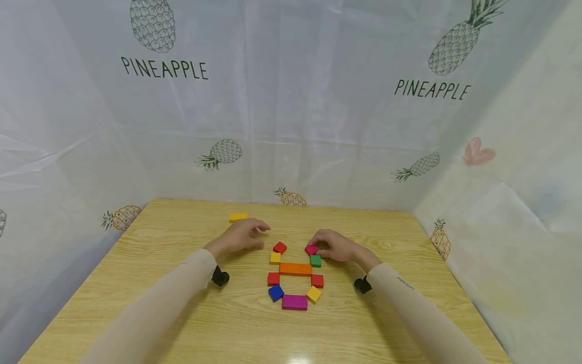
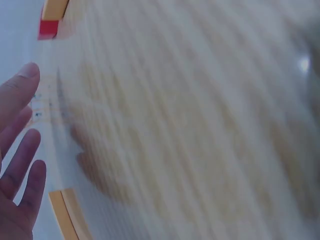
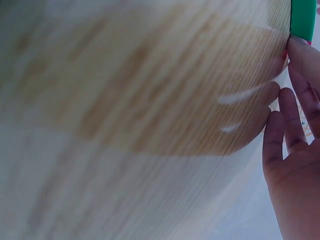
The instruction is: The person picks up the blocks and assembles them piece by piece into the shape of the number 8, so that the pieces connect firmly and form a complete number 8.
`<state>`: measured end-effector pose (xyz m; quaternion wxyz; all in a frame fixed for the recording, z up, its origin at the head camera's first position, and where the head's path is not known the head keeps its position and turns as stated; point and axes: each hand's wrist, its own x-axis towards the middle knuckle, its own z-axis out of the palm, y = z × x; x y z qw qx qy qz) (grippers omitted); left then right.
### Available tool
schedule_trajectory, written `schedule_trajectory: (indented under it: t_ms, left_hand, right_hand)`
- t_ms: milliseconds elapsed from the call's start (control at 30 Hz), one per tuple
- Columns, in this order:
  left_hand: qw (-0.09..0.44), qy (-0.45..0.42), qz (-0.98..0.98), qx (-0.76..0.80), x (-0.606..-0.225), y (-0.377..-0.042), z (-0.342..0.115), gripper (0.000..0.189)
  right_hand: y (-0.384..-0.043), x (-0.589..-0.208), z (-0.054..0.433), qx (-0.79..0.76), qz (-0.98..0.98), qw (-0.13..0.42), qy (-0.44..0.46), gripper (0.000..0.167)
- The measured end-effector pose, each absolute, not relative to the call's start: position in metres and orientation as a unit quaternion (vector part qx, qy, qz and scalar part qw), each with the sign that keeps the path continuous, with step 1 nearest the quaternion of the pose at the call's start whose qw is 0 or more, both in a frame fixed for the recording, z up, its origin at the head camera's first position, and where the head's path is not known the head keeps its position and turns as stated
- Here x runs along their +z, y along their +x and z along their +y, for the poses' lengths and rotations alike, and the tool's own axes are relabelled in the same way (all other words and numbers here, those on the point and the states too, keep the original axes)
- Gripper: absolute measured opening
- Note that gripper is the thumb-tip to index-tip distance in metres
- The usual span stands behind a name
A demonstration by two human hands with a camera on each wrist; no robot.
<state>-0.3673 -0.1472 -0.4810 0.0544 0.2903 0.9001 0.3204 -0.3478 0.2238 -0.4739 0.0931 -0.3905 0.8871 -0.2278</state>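
Observation:
My right hand (image 1: 337,245) pinches a small pink block (image 1: 311,249) between thumb and fingers, just behind a green block (image 1: 316,261). In the right wrist view the green block (image 3: 302,20) shows at the top corner, while the pink one is mostly hidden by the fingers. My left hand (image 1: 242,235) hovers over the table with loose fingers and holds nothing. It is left of a red block (image 1: 280,247) and near a long yellow block (image 1: 238,217). In the left wrist view its fingers (image 2: 30,150) are spread apart.
Blocks form a ring outline on the wooden table (image 1: 218,323): an orange bar (image 1: 295,269) across the middle, a purple bar (image 1: 294,302) in front, and blue (image 1: 276,292), yellow (image 1: 313,294) and red (image 1: 317,281) blocks around. A printed cloth (image 1: 318,151) hangs behind the table.

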Motion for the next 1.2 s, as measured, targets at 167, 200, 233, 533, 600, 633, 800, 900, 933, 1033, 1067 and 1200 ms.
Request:
schedule_trajectory:
  t_ms: [167, 200, 233, 533, 600, 633, 800, 900, 933, 1033, 1067, 1200]
  left_hand:
    - [0.023, 0.263, 0.911, 0.315, -0.478, -0.371, -0.156, 0.050]
    - [0.015, 0.260, 0.914, 0.312, -0.477, -0.372, -0.158, 0.050]
    - [0.009, 0.256, 0.916, 0.310, -0.477, -0.373, -0.161, 0.050]
    - [-0.039, 0.235, 0.924, 0.300, -0.483, -0.391, -0.191, 0.056]
    - [-0.047, 0.229, 0.925, 0.301, -0.485, -0.394, -0.199, 0.057]
    - [-0.050, 0.225, 0.925, 0.301, -0.485, -0.395, -0.202, 0.058]
    - [-0.057, 0.209, 0.930, 0.296, -0.487, -0.401, -0.217, 0.061]
    - [-0.051, 0.203, 0.931, 0.300, -0.490, -0.403, -0.223, 0.062]
    - [-0.049, 0.203, 0.930, 0.302, -0.490, -0.403, -0.224, 0.062]
    - [-0.045, 0.201, 0.929, 0.308, -0.492, -0.405, -0.225, 0.060]
    - [-0.045, 0.201, 0.929, 0.309, -0.492, -0.406, -0.225, 0.060]
    - [-0.048, 0.206, 0.930, 0.302, -0.493, -0.409, -0.223, 0.059]
  right_hand:
    - [-0.348, -0.476, 0.224, -0.228, 0.886, 0.092, -0.392, 0.028]
    - [-0.348, -0.476, 0.224, -0.229, 0.886, 0.093, -0.392, 0.028]
    - [-0.348, -0.476, 0.224, -0.230, 0.885, 0.093, -0.393, 0.028]
    - [-0.347, -0.479, 0.225, -0.226, 0.882, 0.088, -0.404, 0.026]
    - [-0.347, -0.479, 0.225, -0.226, 0.881, 0.088, -0.407, 0.027]
    - [-0.347, -0.479, 0.225, -0.226, 0.881, 0.089, -0.406, 0.027]
    - [-0.348, -0.479, 0.224, -0.227, 0.884, 0.090, -0.400, 0.028]
    - [-0.349, -0.479, 0.224, -0.228, 0.885, 0.091, -0.396, 0.028]
    - [-0.349, -0.478, 0.224, -0.228, 0.884, 0.091, -0.398, 0.028]
    - [-0.350, -0.477, 0.224, -0.229, 0.883, 0.092, -0.399, 0.029]
    - [-0.350, -0.477, 0.225, -0.229, 0.883, 0.091, -0.400, 0.028]
    - [-0.352, -0.477, 0.226, -0.228, 0.881, 0.087, -0.405, 0.028]
